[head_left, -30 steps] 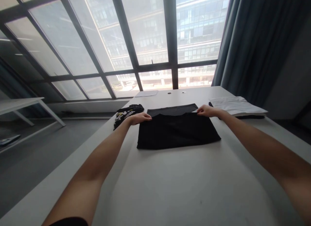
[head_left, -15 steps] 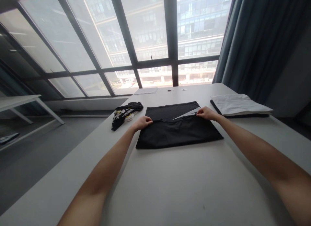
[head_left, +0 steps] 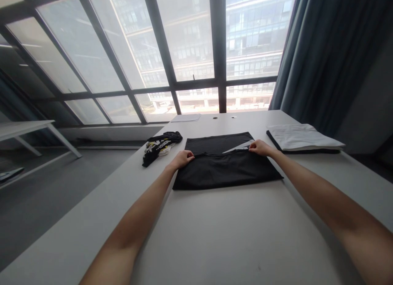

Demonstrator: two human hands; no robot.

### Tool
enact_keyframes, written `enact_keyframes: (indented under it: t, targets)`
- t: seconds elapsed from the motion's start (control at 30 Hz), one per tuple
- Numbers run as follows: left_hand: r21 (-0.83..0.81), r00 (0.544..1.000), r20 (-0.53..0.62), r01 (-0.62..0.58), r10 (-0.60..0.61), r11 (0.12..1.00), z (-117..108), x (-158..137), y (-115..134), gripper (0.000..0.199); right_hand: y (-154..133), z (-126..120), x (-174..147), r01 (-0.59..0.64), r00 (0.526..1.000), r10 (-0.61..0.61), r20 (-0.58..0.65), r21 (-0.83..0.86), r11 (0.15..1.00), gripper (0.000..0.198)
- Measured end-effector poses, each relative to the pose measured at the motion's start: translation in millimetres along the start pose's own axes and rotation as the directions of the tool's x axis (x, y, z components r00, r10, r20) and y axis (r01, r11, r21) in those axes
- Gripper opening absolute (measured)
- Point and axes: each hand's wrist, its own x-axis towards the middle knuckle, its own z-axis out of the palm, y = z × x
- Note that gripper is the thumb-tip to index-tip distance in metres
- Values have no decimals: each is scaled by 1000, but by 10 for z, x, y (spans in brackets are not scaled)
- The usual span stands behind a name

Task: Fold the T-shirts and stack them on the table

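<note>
Lettering: bold white capitals on the crumpled dark garment, too creased to read surely; it lies at ten o'clock from the black garment.
Black garment: smooth, matte cloth, folded into a broad flat shape at the white table's middle, its near flap lying over a farther layer.
Left hand: fingertips pinching the flap's upper edge at ten o'clock.
Right hand: thumb and fingers closed on that edge at one o'clock.
Folded white cloth: soft, flat, atop dark fabric, at two o'clock.
Curtain: blue-grey, pleated, beyond the white cloth, at one o'clock.
</note>
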Motion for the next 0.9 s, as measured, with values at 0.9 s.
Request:
enact_keyframes:
  t: [0.9]
  targets:
    - [38,972,-228,65,-55,997,-399,-1073,382,43,-590,169,-1172,77,916,-172,-362,-262,962,36]
